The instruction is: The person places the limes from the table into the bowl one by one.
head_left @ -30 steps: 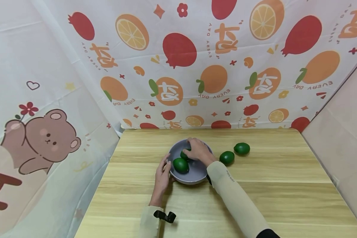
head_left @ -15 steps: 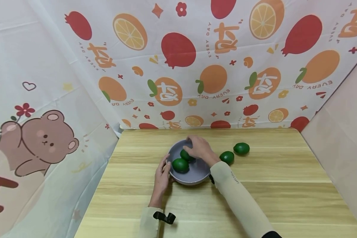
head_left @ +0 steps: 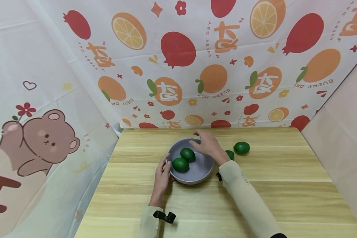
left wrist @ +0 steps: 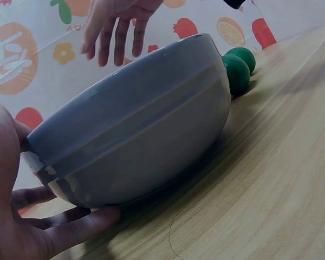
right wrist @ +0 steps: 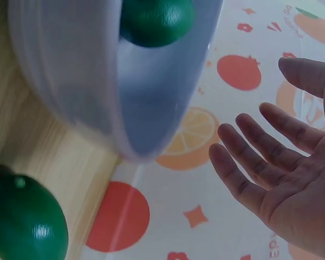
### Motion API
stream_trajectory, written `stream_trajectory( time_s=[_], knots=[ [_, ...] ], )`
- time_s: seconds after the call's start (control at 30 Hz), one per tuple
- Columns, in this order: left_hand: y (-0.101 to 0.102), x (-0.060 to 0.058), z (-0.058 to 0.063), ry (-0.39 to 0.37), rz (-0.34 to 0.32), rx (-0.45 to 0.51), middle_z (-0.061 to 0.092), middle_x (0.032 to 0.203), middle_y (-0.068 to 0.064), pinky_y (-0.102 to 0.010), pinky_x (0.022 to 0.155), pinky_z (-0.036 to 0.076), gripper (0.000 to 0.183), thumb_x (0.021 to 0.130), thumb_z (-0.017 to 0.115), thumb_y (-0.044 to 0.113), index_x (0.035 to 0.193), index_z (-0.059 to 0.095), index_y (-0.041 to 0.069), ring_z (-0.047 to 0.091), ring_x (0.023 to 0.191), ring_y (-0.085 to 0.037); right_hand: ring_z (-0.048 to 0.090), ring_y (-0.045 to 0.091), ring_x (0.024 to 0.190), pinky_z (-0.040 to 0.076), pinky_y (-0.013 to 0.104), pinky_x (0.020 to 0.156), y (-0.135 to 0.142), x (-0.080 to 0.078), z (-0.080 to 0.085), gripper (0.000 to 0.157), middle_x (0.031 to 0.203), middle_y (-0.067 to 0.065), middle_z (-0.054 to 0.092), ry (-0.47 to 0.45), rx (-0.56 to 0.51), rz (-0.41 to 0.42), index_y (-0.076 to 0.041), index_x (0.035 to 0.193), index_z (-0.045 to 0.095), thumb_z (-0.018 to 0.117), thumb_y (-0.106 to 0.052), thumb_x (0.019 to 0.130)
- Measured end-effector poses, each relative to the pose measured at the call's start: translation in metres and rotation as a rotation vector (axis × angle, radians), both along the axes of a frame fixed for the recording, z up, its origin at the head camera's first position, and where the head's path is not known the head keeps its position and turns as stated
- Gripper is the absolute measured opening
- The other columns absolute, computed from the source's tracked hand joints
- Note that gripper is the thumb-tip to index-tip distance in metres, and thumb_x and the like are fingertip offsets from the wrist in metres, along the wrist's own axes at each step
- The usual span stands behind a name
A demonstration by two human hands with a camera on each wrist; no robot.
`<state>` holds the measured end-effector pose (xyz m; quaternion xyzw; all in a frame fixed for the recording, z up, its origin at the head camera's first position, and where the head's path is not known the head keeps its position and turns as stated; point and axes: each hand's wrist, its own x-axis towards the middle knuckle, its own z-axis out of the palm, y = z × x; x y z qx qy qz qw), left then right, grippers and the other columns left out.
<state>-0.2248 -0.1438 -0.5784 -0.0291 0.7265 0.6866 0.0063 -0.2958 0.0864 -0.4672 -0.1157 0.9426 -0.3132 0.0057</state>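
Note:
A grey-purple bowl stands on the table with two green limes inside, a front lime and a rear lime lying against each other. My left hand grips the bowl's left side; in the left wrist view its thumb is at the rim and its fingers curl beneath the bowl. Above the bowl's far right rim, my right hand holds nothing. Its fingers are spread and relaxed in the right wrist view. Right of the bowl, one lime is partly hidden by my right wrist.
Another lime lies farther right on the light wooden table. A white fruit-print cloth hangs behind the table's back edge. On the left hangs a cloth with a bear print.
My right hand has let go of the rear lime, leaving it in the bowl, and has risen back and to the right. My left hand keeps its grip on the bowl.

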Motion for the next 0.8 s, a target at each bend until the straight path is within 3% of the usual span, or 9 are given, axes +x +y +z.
stream_trajectory(
  time_s=[0.53,0.8],
  knots=[
    [0.003,0.000,-0.001,0.003,-0.008,0.005,0.030,0.165,-0.016,-0.038,0.072,0.063,0.046,0.109,0.044,0.038,0.154,0.043,0.029,0.054,0.131,-0.045,0.057,0.033,0.128,0.050,0.053,0.108,0.049,0.010,0.007,0.049,0.140,0.012,0.059,0.050,-0.021,-0.066,-0.011,0.135,0.058,0.068,-0.038,0.096],
    [0.001,0.001,-0.004,0.036,0.019,-0.030,0.030,0.165,-0.017,-0.033,0.070,0.062,0.043,0.110,0.043,0.032,0.153,0.045,0.027,0.054,0.130,-0.045,0.056,0.036,0.130,0.049,0.056,0.108,0.074,0.014,0.004,0.051,0.143,0.014,0.058,0.073,-0.025,-0.079,-0.008,0.139,0.056,0.067,-0.037,0.097]
  ],
)
